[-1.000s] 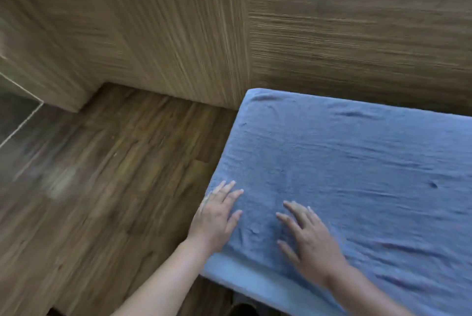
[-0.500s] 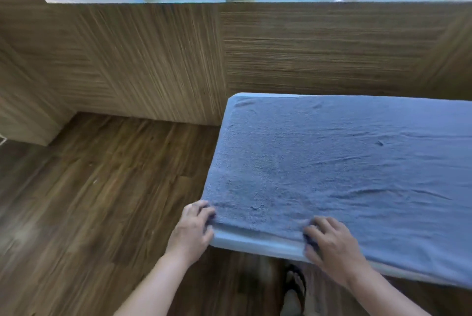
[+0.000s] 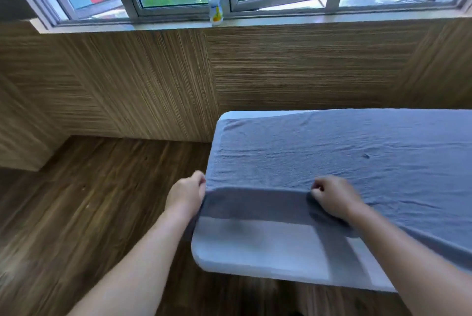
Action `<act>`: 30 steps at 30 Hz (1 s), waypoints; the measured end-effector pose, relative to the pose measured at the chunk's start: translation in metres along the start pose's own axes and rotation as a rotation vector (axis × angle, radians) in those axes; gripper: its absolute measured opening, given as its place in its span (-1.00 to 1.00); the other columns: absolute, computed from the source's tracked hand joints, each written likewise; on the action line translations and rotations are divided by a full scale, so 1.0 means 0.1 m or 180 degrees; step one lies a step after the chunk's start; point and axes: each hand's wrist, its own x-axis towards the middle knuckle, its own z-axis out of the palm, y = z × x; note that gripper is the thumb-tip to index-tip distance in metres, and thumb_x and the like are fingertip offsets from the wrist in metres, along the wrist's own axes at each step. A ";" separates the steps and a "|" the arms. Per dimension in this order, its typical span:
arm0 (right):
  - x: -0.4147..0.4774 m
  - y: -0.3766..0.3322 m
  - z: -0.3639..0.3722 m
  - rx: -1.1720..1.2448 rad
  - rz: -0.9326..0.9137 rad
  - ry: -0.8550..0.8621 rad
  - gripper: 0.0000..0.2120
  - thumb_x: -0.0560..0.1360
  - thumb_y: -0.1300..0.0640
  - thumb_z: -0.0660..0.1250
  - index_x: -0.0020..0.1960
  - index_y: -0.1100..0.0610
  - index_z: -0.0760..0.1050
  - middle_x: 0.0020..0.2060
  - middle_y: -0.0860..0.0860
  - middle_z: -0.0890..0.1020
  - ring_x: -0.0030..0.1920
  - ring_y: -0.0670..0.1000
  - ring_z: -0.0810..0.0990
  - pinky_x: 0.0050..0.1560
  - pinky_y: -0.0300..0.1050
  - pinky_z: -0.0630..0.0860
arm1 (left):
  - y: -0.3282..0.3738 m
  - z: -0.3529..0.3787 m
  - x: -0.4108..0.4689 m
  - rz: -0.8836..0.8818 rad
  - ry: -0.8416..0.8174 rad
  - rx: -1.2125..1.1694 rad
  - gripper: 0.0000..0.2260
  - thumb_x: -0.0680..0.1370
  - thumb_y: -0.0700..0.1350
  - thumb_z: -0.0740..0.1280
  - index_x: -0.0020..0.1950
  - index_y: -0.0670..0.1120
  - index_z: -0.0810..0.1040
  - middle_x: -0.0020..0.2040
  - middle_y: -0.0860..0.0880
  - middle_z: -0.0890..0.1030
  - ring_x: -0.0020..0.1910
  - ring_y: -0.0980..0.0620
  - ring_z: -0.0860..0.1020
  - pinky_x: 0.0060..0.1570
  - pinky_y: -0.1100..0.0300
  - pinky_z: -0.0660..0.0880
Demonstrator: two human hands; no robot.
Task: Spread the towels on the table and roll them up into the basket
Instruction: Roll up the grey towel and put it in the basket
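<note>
Grey-blue terry towel [image 3: 332, 157] lies spread over the white table [image 3: 255, 246], its long axis running toward the table's right end. At the table's left edge the left hand [image 3: 186, 194] pinches the towel's near corner. Further right, the right hand [image 3: 334, 197] pinches the same hem with curled fingers. The cloth lies ahead of both hands, so the turn likely goes toward the table's far edge.
</note>
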 end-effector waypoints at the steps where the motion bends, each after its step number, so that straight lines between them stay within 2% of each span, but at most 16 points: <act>1: 0.05 -0.01 0.01 0.0082 0.0136 0.0202 -0.90 0.46 0.09 0.32 -0.08 0.03 0.61 -0.10 0.07 0.69 -0.02 0.15 0.62 -0.16 -0.09 0.41 | 0.08 0.01 0.11 -0.0076 0.0154 -0.0114 -0.91 0.60 -0.06 0.23 0.06 0.06 0.50 -0.12 -0.02 0.65 -0.13 -0.13 0.60 -0.19 0.05 0.51; 3: -0.01 0.00 0.07 0.0108 0.0075 0.0519 -0.84 0.45 0.11 0.35 0.03 0.00 0.60 -0.09 0.07 0.69 -0.03 0.17 0.63 -0.12 -0.05 0.47 | 0.19 0.11 0.12 0.0117 0.0223 -0.0380 -0.88 0.58 -0.11 0.26 0.09 0.03 0.52 -0.07 -0.01 0.64 -0.09 -0.10 0.60 -0.13 0.08 0.50; 5: -0.20 0.01 0.27 0.0078 -0.0442 0.0697 -0.85 0.39 0.11 0.37 -0.04 0.01 0.58 -0.15 0.02 0.66 -0.11 0.14 0.64 -0.19 -0.05 0.52 | 0.24 0.30 -0.09 0.0584 -0.0247 -0.0437 -0.88 0.55 -0.10 0.32 0.06 0.03 0.55 -0.01 0.04 0.60 -0.04 -0.02 0.58 -0.08 0.13 0.47; 7: -0.43 -0.07 0.51 -0.0190 -0.1012 0.0662 -0.89 0.33 0.01 0.31 -0.18 0.00 0.54 -0.24 -0.05 0.59 -0.17 0.08 0.60 -0.33 -0.09 0.51 | 0.16 0.52 -0.30 0.1086 -0.0806 -0.0199 -0.80 0.53 -0.05 0.33 0.14 0.04 0.55 0.10 0.08 0.53 0.11 0.05 0.51 0.08 0.13 0.47; 9: -0.50 -0.13 0.72 -0.0479 -0.1240 0.0499 -0.89 0.34 -0.01 0.29 -0.21 0.01 0.51 -0.25 -0.07 0.56 -0.17 0.07 0.54 -0.40 -0.07 0.50 | -0.02 0.65 -0.34 0.1273 -0.0815 0.0041 -0.67 0.46 0.00 0.37 0.22 0.06 0.55 0.19 0.10 0.49 0.20 0.08 0.44 0.19 0.11 0.46; 10: -0.46 -0.14 0.79 -0.0568 -0.1233 0.0482 -0.91 0.34 0.01 0.32 -0.21 0.01 0.52 -0.23 -0.06 0.56 -0.17 0.08 0.52 -0.39 -0.05 0.51 | -0.11 0.67 -0.28 0.1265 -0.0678 0.0090 -0.65 0.41 -0.01 0.41 0.20 0.06 0.57 0.17 0.09 0.51 0.18 0.06 0.46 0.17 0.09 0.49; 12: -0.37 -0.15 0.84 -0.0653 -0.1046 0.0452 -0.93 0.32 0.02 0.36 -0.24 0.00 0.56 -0.25 -0.05 0.57 -0.19 0.10 0.52 -0.38 -0.05 0.51 | -0.25 0.63 -0.12 0.1221 -0.0387 0.0132 -0.73 0.34 -0.05 0.51 0.03 0.05 0.64 0.03 0.09 0.57 0.04 0.02 0.54 -0.01 0.08 0.56; 14: -0.29 -0.15 0.78 -0.0563 -0.0843 0.0365 -0.81 0.31 -0.05 0.24 -0.30 0.02 0.58 -0.30 -0.08 0.58 -0.21 0.10 0.52 -0.37 -0.06 0.52 | -0.34 0.53 -0.01 0.1287 -0.0340 0.0238 -0.86 0.40 -0.04 0.52 -0.07 0.07 0.66 -0.07 0.13 0.55 -0.06 0.04 0.52 -0.11 0.10 0.58; 15: -0.26 -0.17 0.71 -0.0479 -0.0788 0.0326 -0.74 0.31 -0.09 0.19 -0.29 0.02 0.58 -0.30 -0.11 0.58 -0.18 0.08 0.51 -0.35 -0.04 0.53 | -0.35 0.46 0.03 0.1374 -0.0445 0.0253 -0.90 0.46 -0.01 0.47 -0.04 0.08 0.65 -0.07 0.15 0.55 -0.05 0.07 0.50 -0.09 0.10 0.57; 17: -0.23 -0.21 0.52 -0.0260 -0.0680 0.0056 -0.68 0.33 -0.16 0.14 -0.22 -0.01 0.59 -0.24 -0.14 0.55 -0.10 0.00 0.48 -0.25 -0.03 0.52 | -0.37 0.35 0.12 0.1540 -0.0612 0.0134 -0.86 0.54 0.06 0.35 0.03 0.09 0.65 -0.03 0.17 0.55 0.00 0.12 0.47 0.01 0.16 0.52; 20: -0.09 -0.24 0.22 -0.0041 -0.0276 -0.0229 -0.84 0.41 -0.09 0.29 -0.14 -0.10 0.63 -0.20 -0.10 0.57 -0.09 -0.03 0.54 -0.16 -0.10 0.46 | -0.29 0.21 0.35 0.1568 -0.0795 -0.0049 -0.72 0.50 0.16 0.23 0.02 0.10 0.67 -0.08 0.14 0.52 -0.02 0.10 0.44 -0.02 0.16 0.48; 23: 0.16 -0.24 0.18 0.0110 0.0265 -0.0345 -0.90 0.42 -0.01 0.35 -0.23 -0.05 0.61 -0.28 -0.06 0.63 -0.16 0.00 0.60 -0.17 -0.11 0.49 | -0.19 0.21 0.64 0.1406 -0.0712 -0.0035 -0.82 0.54 0.11 0.29 0.01 0.12 0.66 -0.11 0.12 0.50 -0.03 0.05 0.50 -0.06 0.11 0.50; 27: 0.32 -0.24 0.43 0.0120 0.0803 -0.0131 -0.85 0.46 0.07 0.27 -0.23 0.03 0.59 -0.19 0.08 0.70 -0.08 0.14 0.64 -0.15 -0.09 0.50 | -0.10 0.35 0.66 0.0799 -0.0615 -0.0166 -0.87 0.56 -0.01 0.28 0.04 0.11 0.61 0.02 0.10 0.60 0.05 0.00 0.57 -0.01 0.12 0.48; 30: 0.28 -0.25 0.59 0.0448 0.0872 0.0182 -0.91 0.47 0.13 0.27 -0.13 0.01 0.55 -0.11 0.08 0.70 -0.03 0.16 0.62 -0.11 -0.06 0.48 | -0.12 0.45 0.51 0.0732 -0.0541 -0.0304 -0.89 0.52 -0.01 0.33 0.04 0.09 0.53 0.06 0.15 0.57 0.09 0.08 0.54 -0.04 0.21 0.41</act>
